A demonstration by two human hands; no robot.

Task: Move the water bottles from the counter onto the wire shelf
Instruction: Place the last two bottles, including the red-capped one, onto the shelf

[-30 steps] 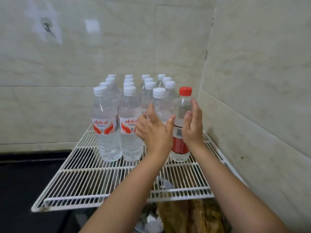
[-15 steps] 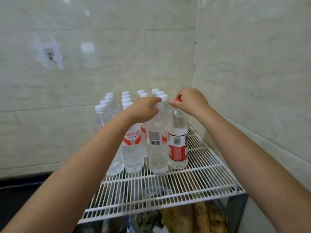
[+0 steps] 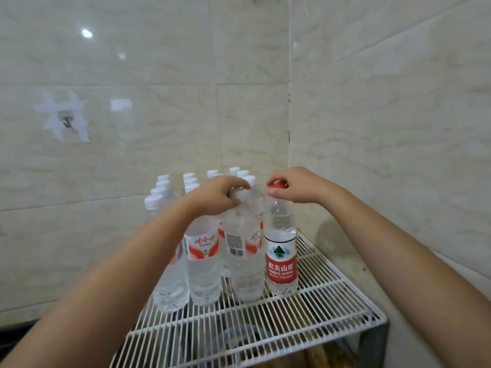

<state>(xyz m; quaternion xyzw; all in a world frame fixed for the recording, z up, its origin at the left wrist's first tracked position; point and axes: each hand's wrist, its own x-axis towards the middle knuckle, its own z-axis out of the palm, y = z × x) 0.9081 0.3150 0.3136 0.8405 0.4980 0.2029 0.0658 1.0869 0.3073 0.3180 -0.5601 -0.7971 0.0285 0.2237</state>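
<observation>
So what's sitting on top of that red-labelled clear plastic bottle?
The right hand grips the red cap of the red-labelled clear plastic bottle on the white wire shelf. Most of the cap is covered by fingers.

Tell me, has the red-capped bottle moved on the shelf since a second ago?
Cannot tell: the camera shifted. The red-capped bottle stands upright at the right end of the front row on the wire shelf, beside the same neighbour.

Even, bright light filled the view, white glare spots shone on the glossy wall tiles [image 3: 111, 75], the forearms near the bottom edge looked soft, and tile lines bowed toward the corners.
</observation>
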